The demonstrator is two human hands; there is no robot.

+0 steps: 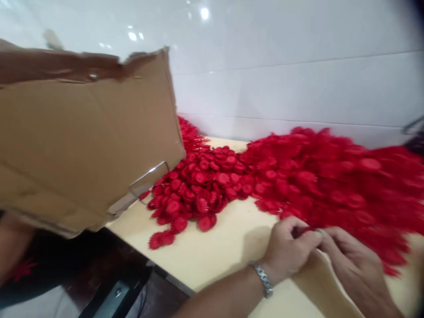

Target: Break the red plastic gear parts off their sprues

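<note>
Left hand (289,251) pinching a small red piece (306,230) over smooth pale tabletop (228,240), right hand (356,263) curled alongside, its grip too blurred to tell, toothed round discs (200,179) heaped beyond, ragged-edged cardboard (86,132) at left

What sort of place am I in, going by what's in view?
Probably a small indoor workroom or workshop: many small red toothed discs lie heaped on a pale tabletop, a cardboard panel rises at the left, and a pale wall stands behind.
</note>
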